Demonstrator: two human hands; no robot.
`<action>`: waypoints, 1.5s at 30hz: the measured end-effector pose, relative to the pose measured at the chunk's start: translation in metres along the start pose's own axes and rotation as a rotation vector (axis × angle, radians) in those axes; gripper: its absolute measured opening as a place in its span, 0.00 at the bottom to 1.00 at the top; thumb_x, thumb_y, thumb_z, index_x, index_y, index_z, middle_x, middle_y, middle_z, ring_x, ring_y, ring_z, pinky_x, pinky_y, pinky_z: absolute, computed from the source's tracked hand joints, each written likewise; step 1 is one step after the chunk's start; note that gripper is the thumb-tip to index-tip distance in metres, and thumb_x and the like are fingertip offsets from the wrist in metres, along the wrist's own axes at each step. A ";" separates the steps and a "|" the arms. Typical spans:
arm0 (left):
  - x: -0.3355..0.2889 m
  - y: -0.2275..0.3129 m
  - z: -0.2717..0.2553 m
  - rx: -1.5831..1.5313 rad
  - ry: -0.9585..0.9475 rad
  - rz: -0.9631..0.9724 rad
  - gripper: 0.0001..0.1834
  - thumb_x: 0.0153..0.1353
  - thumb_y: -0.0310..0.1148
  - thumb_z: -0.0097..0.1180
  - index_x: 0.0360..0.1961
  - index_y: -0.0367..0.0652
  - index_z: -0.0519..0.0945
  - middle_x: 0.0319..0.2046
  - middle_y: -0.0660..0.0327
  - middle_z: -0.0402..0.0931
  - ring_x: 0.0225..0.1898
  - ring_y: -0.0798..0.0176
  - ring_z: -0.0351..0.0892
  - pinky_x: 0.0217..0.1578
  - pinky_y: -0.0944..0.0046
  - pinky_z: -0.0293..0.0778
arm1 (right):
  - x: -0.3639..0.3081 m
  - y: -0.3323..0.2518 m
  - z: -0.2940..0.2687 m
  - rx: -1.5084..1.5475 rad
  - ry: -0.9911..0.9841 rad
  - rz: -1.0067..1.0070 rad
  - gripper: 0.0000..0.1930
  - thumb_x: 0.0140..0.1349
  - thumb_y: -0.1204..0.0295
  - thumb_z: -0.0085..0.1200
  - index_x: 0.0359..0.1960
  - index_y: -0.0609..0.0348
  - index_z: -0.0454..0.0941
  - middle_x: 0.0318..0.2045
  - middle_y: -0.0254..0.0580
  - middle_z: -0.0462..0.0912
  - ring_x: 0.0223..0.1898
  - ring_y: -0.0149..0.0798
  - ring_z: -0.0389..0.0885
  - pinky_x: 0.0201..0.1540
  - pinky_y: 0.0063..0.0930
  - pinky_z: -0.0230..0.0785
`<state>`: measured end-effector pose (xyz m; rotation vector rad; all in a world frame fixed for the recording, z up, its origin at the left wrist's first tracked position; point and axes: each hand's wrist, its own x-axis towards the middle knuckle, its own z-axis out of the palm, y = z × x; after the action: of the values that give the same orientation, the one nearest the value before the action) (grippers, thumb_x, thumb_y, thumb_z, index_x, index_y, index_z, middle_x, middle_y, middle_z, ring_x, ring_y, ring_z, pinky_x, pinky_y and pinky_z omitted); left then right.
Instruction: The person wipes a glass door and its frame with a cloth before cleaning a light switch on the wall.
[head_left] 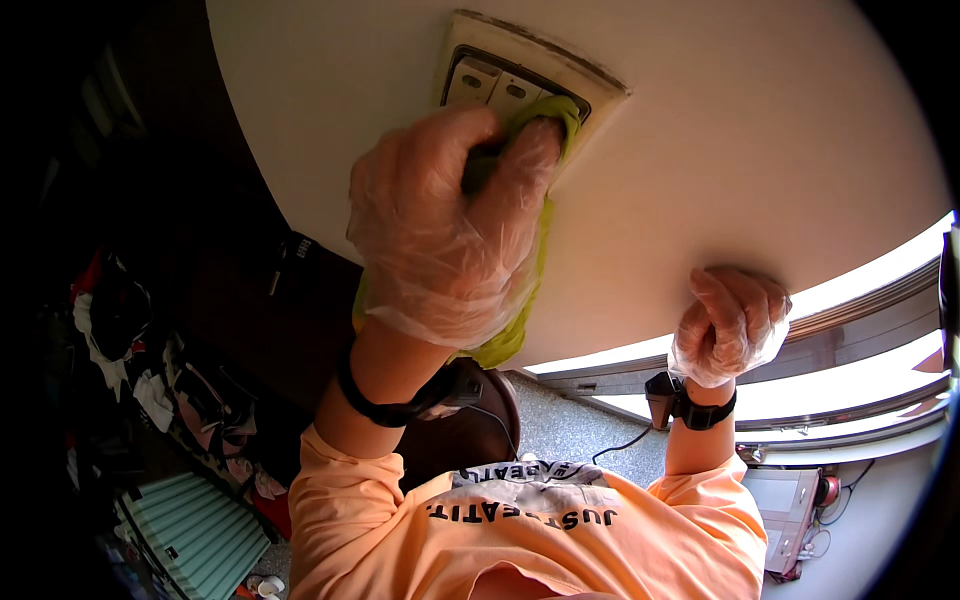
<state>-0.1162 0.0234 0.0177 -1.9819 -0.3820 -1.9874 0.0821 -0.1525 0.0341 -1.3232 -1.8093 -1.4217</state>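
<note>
My left hand (pixel 445 225), in a clear plastic glove, is shut on a yellow-green cloth (pixel 518 325). It presses the cloth against the lower right part of a cream wall switch plate (pixel 478 62). Two grey rocker switches show above my fingers; the rest of the plate is hidden by the hand and cloth. My right hand (pixel 730 325), also gloved, is curled into a fist and rests against the white wall (pixel 760 130), well to the right of the switch, holding nothing. Both wrists carry black straps with small devices.
A dark wooden surface (pixel 250 300) borders the wall on the left. Piled clothes (pixel 120 340) and a pale green ribbed object (pixel 195 530) lie at lower left. A bright window frame (pixel 860 330) runs along the right, with a grey speckled floor (pixel 570 425) and a small box with cables (pixel 790 505).
</note>
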 end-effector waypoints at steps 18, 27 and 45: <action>-0.037 0.004 -0.011 -0.109 -0.125 -0.103 0.15 0.46 0.23 0.65 0.39 0.46 0.83 0.38 0.62 0.73 0.33 0.58 0.75 0.28 0.57 0.69 | -0.001 -0.002 0.000 0.032 -0.019 0.008 0.12 0.55 0.76 0.49 0.38 0.46 0.83 0.30 0.29 0.80 0.34 0.35 0.76 0.40 0.34 0.68; -0.018 -0.010 -0.013 -0.018 -0.035 -0.108 0.23 0.40 0.21 0.61 0.42 0.47 0.84 0.38 0.62 0.73 0.35 0.57 0.74 0.33 0.58 0.70 | -0.003 -0.002 -0.001 0.011 -0.034 0.010 0.12 0.55 0.76 0.49 0.38 0.46 0.83 0.30 0.29 0.80 0.34 0.35 0.76 0.39 0.34 0.68; -0.023 -0.014 -0.006 -0.116 -0.021 -0.140 0.23 0.38 0.21 0.58 0.41 0.46 0.83 0.36 0.61 0.74 0.33 0.56 0.74 0.31 0.58 0.70 | -0.002 -0.002 -0.001 0.002 -0.043 0.011 0.13 0.56 0.76 0.47 0.38 0.46 0.82 0.30 0.29 0.80 0.34 0.35 0.75 0.40 0.33 0.67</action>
<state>-0.1275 0.0340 -0.0047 -2.1004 -0.4301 -2.1200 0.0813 -0.1543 0.0319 -1.3707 -1.8272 -1.3955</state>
